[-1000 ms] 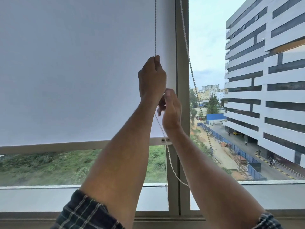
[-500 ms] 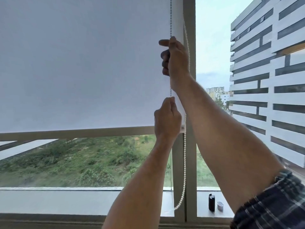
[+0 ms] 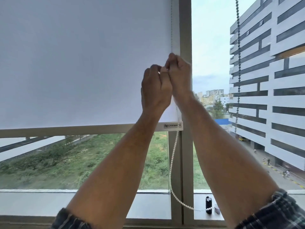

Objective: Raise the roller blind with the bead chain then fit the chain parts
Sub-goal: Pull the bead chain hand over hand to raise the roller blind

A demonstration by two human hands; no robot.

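A white roller blind (image 3: pixel 82 63) covers the upper part of the left window pane; its bottom bar (image 3: pixel 82 128) carries a small label at the right end. The white bead chain (image 3: pixel 172 156) runs down the blind's right edge, passes behind my hands and loops onto the sill. My right hand (image 3: pixel 179 75) is fisted on the chain just below its taut upper run. My left hand (image 3: pixel 155 86) sits right beside it, slightly lower, fingers curled; whether it grips the chain is hidden. A small black chain part (image 3: pixel 208 205) and a small white part (image 3: pixel 216 209) stand on the sill.
The grey window mullion (image 3: pixel 185 22) stands just right of my hands. A second, darker bead chain (image 3: pixel 238 47) hangs in front of the right pane. The window sill (image 3: pixel 41 204) runs along the bottom. Outside lie a grassy field and a striped building.
My right hand has come down the chain and my left hand has risen beside it, so they now meet. The view has shifted, so the blind's height change is unclear.
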